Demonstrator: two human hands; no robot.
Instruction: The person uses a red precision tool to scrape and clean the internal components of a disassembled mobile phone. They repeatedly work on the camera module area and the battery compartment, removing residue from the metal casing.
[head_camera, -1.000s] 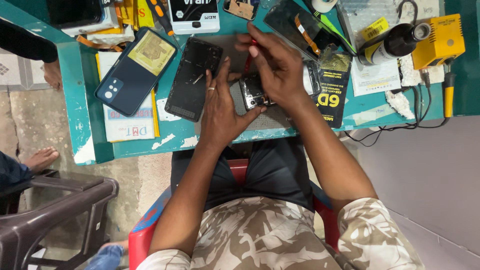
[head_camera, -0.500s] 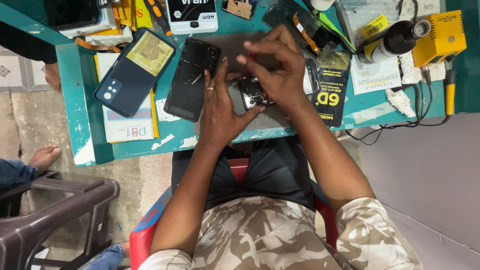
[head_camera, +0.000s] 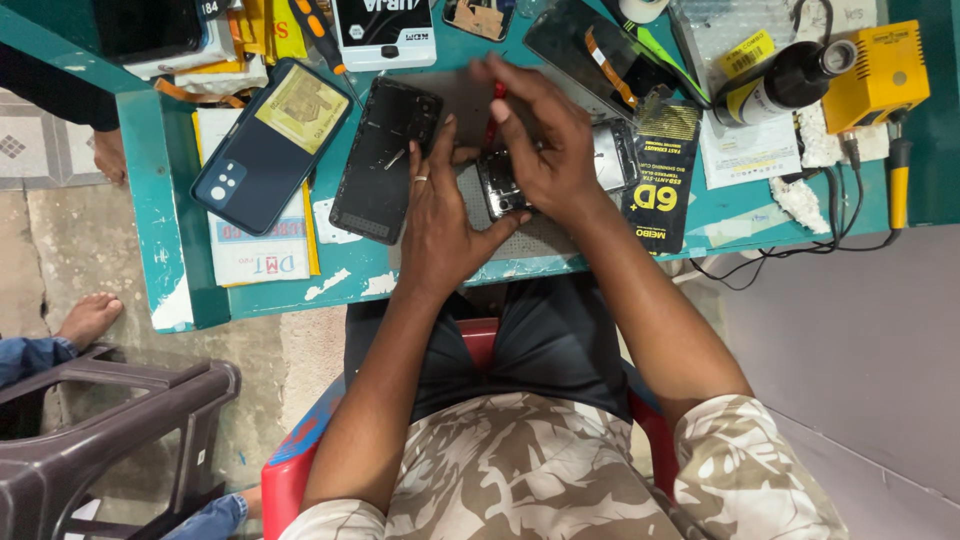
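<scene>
Teal paint, chipped along its front edge, covers the desk (head_camera: 170, 250) where a seated person works on an opened phone (head_camera: 500, 185) that lies on a grey mat (head_camera: 545, 235) at the desk's middle. The left hand (head_camera: 440, 215), a ring on one finger, rests on the mat with its thumb and fingers curled against the phone's left side, steadying it. The right hand (head_camera: 545, 140) arches over the phone from above, its grip closed around a red-handled screwdriver (head_camera: 495, 100) held upright, tip down toward the phone's upper part; the tip itself is hidden by the fingers.

Just left of the left hand lies a black phone frame (head_camera: 385, 160), and farther left a dark blue phone back (head_camera: 270, 145) rests on a white booklet. To the right of the hands sits a black screen-protector packet (head_camera: 660, 185), with a dark bottle (head_camera: 785, 80) and a yellow soldering station (head_camera: 878, 75) beyond it. A dark plastic chair (head_camera: 110, 420) stands on the floor at lower left.
</scene>
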